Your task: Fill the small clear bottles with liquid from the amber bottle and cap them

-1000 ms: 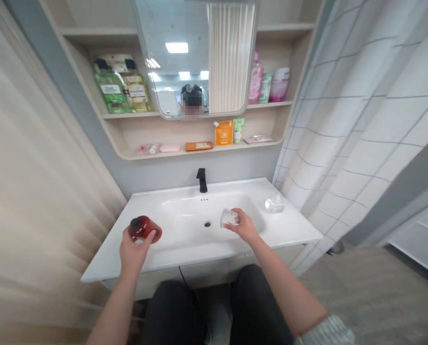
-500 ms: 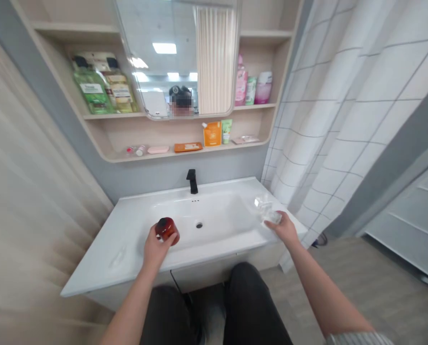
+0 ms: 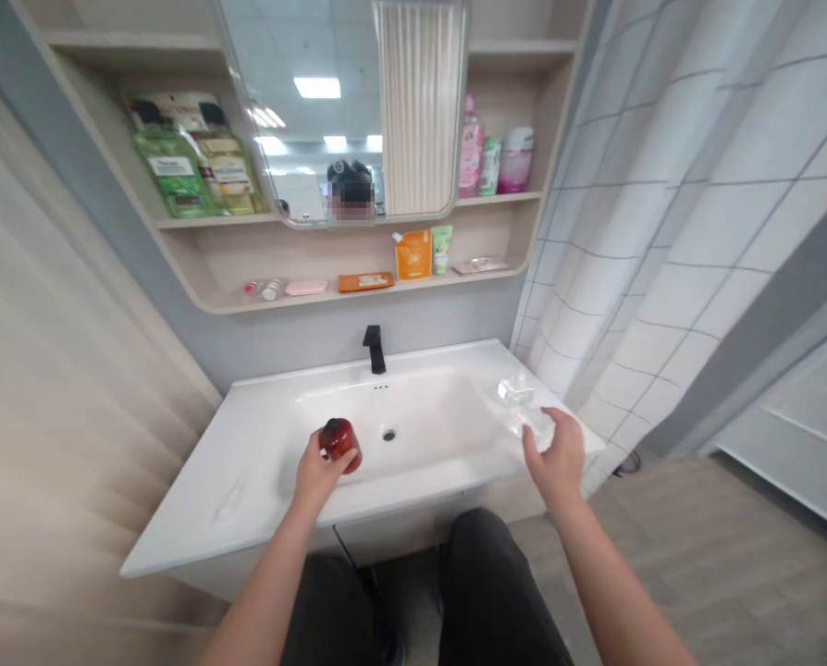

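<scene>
My left hand point(image 3: 318, 474) is closed around a small amber bottle point(image 3: 342, 442) with a black top, held tilted over the front left part of the white sink point(image 3: 427, 458). On the right side of the counter, my right hand point(image 3: 559, 459) has its thumb and fingers apart with nothing gripped between them. Just beyond its fingertips lies a clear plastic piece point(image 3: 536, 423); whether the fingers touch it I cannot tell. A clear box-like container point(image 3: 515, 390) stands right behind that piece.
A black faucet point(image 3: 374, 350) rises behind the drain point(image 3: 388, 435). Something clear and slim point(image 3: 229, 498) lies on the left counter. Above, a shelf point(image 3: 295, 303) holds an orange pouch point(image 3: 413, 254), tubes and bottles. A checked curtain point(image 3: 614, 277) hangs at the right.
My right hand has let go of the clear plastic piece and drawn back slightly, its fingers spreading. The left hand, still holding the amber bottle, appears a little farther right; the view shifted slightly too.
</scene>
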Available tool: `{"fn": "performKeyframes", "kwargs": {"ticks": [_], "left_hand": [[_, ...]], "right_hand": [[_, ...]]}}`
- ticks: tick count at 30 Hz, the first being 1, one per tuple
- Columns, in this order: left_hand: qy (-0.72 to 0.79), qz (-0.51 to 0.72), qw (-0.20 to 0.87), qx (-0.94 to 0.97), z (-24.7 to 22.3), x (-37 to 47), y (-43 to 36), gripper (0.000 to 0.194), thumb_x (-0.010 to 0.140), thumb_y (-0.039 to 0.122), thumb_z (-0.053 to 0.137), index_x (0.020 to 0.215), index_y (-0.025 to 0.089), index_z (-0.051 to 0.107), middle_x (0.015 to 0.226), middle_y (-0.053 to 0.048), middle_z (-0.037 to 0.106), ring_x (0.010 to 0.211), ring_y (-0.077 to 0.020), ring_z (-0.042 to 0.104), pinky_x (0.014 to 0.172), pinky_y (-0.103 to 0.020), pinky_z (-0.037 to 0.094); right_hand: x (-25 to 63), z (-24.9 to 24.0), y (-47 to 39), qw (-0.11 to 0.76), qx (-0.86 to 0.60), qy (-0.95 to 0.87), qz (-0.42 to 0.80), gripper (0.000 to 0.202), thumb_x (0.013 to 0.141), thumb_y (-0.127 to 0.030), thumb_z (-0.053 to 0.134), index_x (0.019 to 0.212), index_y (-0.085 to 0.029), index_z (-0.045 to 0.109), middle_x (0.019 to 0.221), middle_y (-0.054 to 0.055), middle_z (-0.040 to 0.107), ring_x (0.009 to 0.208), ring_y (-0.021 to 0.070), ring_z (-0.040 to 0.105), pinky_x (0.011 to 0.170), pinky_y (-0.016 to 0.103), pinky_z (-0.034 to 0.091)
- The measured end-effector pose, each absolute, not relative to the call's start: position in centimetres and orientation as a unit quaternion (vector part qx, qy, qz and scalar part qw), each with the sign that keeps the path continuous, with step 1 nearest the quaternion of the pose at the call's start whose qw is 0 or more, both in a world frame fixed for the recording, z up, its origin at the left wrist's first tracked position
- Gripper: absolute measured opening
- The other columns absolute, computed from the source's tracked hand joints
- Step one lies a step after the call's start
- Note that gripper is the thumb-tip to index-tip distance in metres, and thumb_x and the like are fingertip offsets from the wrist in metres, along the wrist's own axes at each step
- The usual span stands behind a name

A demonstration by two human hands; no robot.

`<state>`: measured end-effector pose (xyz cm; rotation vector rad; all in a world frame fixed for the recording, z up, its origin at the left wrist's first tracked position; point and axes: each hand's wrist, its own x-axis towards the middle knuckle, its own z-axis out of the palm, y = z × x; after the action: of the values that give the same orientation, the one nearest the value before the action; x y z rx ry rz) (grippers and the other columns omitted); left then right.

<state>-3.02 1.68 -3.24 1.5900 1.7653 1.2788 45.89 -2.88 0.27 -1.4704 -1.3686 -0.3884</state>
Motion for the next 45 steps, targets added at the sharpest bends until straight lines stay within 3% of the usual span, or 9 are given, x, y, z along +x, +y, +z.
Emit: {"fn": "performKeyframes", "kwargs": {"ticks": [4,11,14,17,20,25,35,41,45], "left_hand": [[0.616,0.469,0.234,0.588,-3.0,-2.4,1.5,0.078,0.073,0.049,0.090,0.141,0.023,0.059,0.131,-0.013,0.076,0.114,-0.0307,0.076,0.096,-0.045,0.062],[0.533,0.478,0.259,0.649,-2.8,1.0,2.1,0.076,0.072,0.034,0.091,0.140,0.024,0.060,0.135,-0.013,0.074,0.121,-0.0316,0.073,0.105,-0.050,0.060],[0.527,0.477,0.294,0.639,-3.7,1.8,2.8,0.076,0.072,0.032,0.090,0.141,0.023,0.059,0.135,-0.015,0.073,0.119,-0.0310,0.073,0.100,-0.050,0.062],[0.494,0.472,0.325,0.654,-4.5,1.7,3.1,0.082,0.074,0.034,0.088,0.149,0.024,0.056,0.150,-0.016,0.065,0.132,-0.0324,0.067,0.103,-0.049,0.062],[0.455,0.480,0.343,0.667,-4.6,1.1,3.0,0.075,0.090,0.043,0.078,0.157,0.026,0.051,0.162,-0.016,0.056,0.143,-0.0317,0.062,0.111,-0.049,0.058],[0.462,0.497,0.308,0.667,-3.6,0.8,2.6,0.052,0.104,0.053,0.058,0.147,0.025,0.064,0.150,-0.013,0.066,0.141,-0.0292,0.063,0.119,-0.047,0.051],[0.475,0.531,0.327,0.621,-3.7,0.9,3.3,0.041,0.095,0.054,0.068,0.123,0.025,0.076,0.139,-0.013,0.072,0.132,-0.0294,0.068,0.104,-0.045,0.059],[0.495,0.548,0.326,0.590,-3.6,1.2,3.2,0.030,0.086,0.047,0.078,0.101,0.023,0.069,0.127,-0.012,0.077,0.118,-0.0272,0.073,0.098,-0.045,0.061],[0.466,0.544,0.357,0.600,-3.3,0.8,2.9,0.043,0.089,0.050,0.075,0.123,0.024,0.069,0.134,-0.013,0.074,0.126,-0.0286,0.070,0.102,-0.045,0.058]], "right_hand": [[35.7,1.1,-1.8,0.430,-0.480,-0.765,0.022,0.030,0.094,-0.025,0.067,0.125,-0.024,0.071,0.121,0.012,0.074,0.116,0.0315,0.069,0.108,0.052,0.055],[21.9,-1.4,3.8,0.388,-0.387,-0.777,0.311,0.096,0.069,-0.028,0.092,0.156,-0.025,0.053,0.153,0.016,0.062,0.134,0.0343,0.065,0.118,0.053,0.051],[20.7,-2.3,5.2,0.387,-0.366,-0.763,0.365,0.083,0.070,-0.025,0.089,0.146,-0.023,0.058,0.137,0.013,0.074,0.119,0.0312,0.073,0.107,0.046,0.056],[21.1,-2.9,5.5,0.374,-0.404,-0.742,0.383,0.067,0.071,-0.028,0.090,0.133,-0.022,0.064,0.118,0.008,0.079,0.102,0.0282,0.075,0.093,0.040,0.058],[21.6,-3.1,5.3,0.347,-0.439,-0.733,0.386,0.065,0.066,-0.029,0.093,0.126,-0.022,0.066,0.109,0.005,0.079,0.093,0.0255,0.073,0.085,0.036,0.056],[21.3,-2.9,5.2,0.316,-0.437,-0.757,0.369,0.066,0.061,-0.025,0.098,0.119,-0.021,0.067,0.104,0.003,0.078,0.092,0.0252,0.072,0.084,0.035,0.054],[20.8,-3.0,5.1,0.301,-0.453,-0.763,0.349,0.066,0.062,-0.021,0.096,0.120,-0.022,0.065,0.109,0.003,0.078,0.095,0.0259,0.072,0.085,0.035,0.053],[20.8,-2.6,4.8,0.297,-0.446,-0.771,0.346,0.063,0.063,-0.020,0.095,0.119,-0.022,0.066,0.109,0.004,0.078,0.095,0.0264,0.073,0.084,0.034,0.052],[20.9,-2.5,4.8,0.291,-0.454,-0.768,0.345,0.069,0.062,-0.023,0.097,0.124,-0.022,0.066,0.112,0.004,0.077,0.099,0.0275,0.073,0.086,0.035,0.052]]}}
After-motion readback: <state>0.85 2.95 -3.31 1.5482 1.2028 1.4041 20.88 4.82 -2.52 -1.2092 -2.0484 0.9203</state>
